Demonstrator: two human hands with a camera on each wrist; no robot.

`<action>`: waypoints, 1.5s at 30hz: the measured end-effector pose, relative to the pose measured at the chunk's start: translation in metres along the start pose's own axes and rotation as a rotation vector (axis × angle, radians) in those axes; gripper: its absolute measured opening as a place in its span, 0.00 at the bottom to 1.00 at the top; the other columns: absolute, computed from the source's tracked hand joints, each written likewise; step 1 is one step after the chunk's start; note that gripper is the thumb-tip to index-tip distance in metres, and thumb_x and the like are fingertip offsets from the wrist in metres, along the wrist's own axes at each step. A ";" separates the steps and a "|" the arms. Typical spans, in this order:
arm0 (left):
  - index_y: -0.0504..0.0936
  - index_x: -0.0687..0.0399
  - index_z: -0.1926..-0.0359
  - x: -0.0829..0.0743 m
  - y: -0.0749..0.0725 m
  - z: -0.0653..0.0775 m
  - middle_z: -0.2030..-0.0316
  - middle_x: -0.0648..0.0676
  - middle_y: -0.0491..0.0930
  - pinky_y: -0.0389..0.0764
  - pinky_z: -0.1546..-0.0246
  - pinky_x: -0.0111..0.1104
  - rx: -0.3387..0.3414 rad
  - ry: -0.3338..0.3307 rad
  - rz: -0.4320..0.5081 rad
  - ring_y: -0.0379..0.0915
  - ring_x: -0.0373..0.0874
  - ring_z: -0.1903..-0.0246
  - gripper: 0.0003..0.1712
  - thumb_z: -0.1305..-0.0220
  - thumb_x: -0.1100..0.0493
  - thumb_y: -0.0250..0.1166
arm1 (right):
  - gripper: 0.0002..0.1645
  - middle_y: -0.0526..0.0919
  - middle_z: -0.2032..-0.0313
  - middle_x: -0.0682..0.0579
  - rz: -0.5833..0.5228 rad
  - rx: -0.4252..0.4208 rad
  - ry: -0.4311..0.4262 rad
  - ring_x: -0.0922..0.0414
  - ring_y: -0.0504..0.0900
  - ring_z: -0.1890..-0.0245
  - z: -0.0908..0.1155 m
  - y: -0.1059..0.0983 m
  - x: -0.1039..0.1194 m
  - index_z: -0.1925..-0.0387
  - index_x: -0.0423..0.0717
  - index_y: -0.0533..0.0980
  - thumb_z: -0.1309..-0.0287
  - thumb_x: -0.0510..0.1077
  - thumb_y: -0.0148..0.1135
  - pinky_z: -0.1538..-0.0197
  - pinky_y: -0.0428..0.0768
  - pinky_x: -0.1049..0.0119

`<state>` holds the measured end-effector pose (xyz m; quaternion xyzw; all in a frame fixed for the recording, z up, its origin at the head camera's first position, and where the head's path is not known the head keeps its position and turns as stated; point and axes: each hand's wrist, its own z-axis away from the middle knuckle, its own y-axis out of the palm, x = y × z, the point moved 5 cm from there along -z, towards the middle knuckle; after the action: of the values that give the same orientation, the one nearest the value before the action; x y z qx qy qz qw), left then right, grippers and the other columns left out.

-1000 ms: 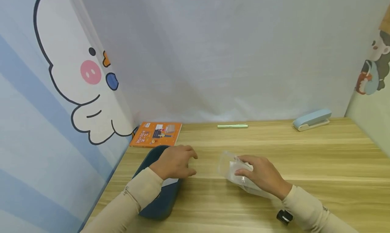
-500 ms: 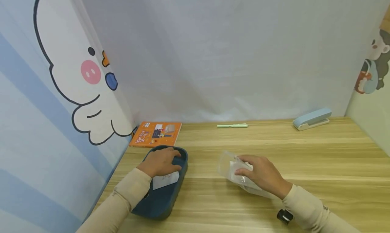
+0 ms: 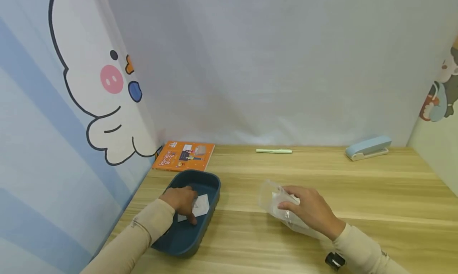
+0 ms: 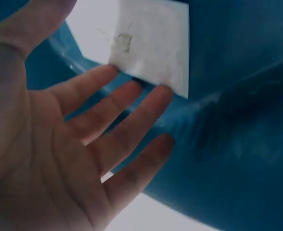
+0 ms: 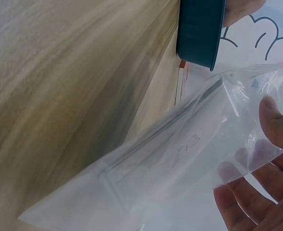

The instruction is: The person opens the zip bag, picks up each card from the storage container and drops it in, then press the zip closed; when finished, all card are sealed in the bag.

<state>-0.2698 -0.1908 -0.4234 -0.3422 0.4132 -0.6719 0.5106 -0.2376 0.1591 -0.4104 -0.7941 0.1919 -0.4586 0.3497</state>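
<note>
My left hand (image 3: pixel 181 201) reaches down into a dark blue tray (image 3: pixel 211 183) on the left of the table. In the left wrist view its fingers are spread and lightly bent, with the fingertips right at the edge of a white paper card (image 4: pixel 153 41). This card lies on the tray's bottom and bears faint marks. On the other side my right hand (image 3: pixel 312 211) pinches a clear plastic bag (image 3: pixel 269 200) between thumb and fingers. The bag tilts over the table, and white paper with faint drawing (image 5: pixel 180 149) shows through its film.
An orange book (image 3: pixel 184 156) lies behind the tray. Along the back edge are a light green pen (image 3: pixel 273 151) and a light blue stapler (image 3: pixel 368 147). A small black object (image 3: pixel 334 261) sits by my right sleeve. Printed curtains close off the back and sides.
My left hand has moved left and down, from over the tray's right rim into the tray, to the white card. The right hand keeps holding the bag in nearly the same spot.
</note>
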 end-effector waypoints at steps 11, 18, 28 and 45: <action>0.76 0.59 0.50 0.002 0.007 -0.010 0.54 0.60 0.78 0.78 0.56 0.55 -0.125 -0.009 0.016 0.78 0.60 0.54 0.46 0.70 0.47 0.89 | 0.27 0.87 0.52 0.48 0.009 -0.003 -0.001 0.56 0.85 0.56 -0.001 -0.002 -0.002 0.47 0.41 0.83 0.44 0.53 0.73 0.56 0.81 0.55; 0.75 0.64 0.50 0.003 0.009 -0.013 0.55 0.64 0.77 0.78 0.54 0.56 -0.139 -0.048 0.069 0.76 0.63 0.51 0.48 0.73 0.51 0.90 | 0.28 0.86 0.50 0.47 -0.009 0.002 0.019 0.52 0.85 0.53 0.001 -0.001 -0.005 0.46 0.41 0.83 0.44 0.52 0.73 0.53 0.81 0.51; 0.74 0.64 0.49 -0.001 0.011 -0.009 0.56 0.64 0.71 0.77 0.58 0.56 -0.170 -0.077 0.060 0.71 0.62 0.55 0.49 0.73 0.52 0.90 | 0.28 0.86 0.51 0.46 0.002 -0.013 -0.006 0.52 0.85 0.54 0.001 -0.002 -0.004 0.47 0.40 0.83 0.44 0.52 0.73 0.55 0.82 0.52; 0.78 0.69 0.46 0.006 0.004 0.001 0.50 0.66 0.72 0.79 0.54 0.49 -0.129 -0.048 0.200 0.76 0.57 0.57 0.44 0.63 0.53 0.87 | 0.28 0.86 0.50 0.47 -0.003 0.011 0.000 0.52 0.85 0.54 0.001 -0.002 0.000 0.45 0.40 0.82 0.43 0.53 0.72 0.54 0.82 0.52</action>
<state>-0.2692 -0.1972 -0.4265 -0.3474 0.4755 -0.5811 0.5617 -0.2369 0.1613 -0.4093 -0.7926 0.1883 -0.4599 0.3534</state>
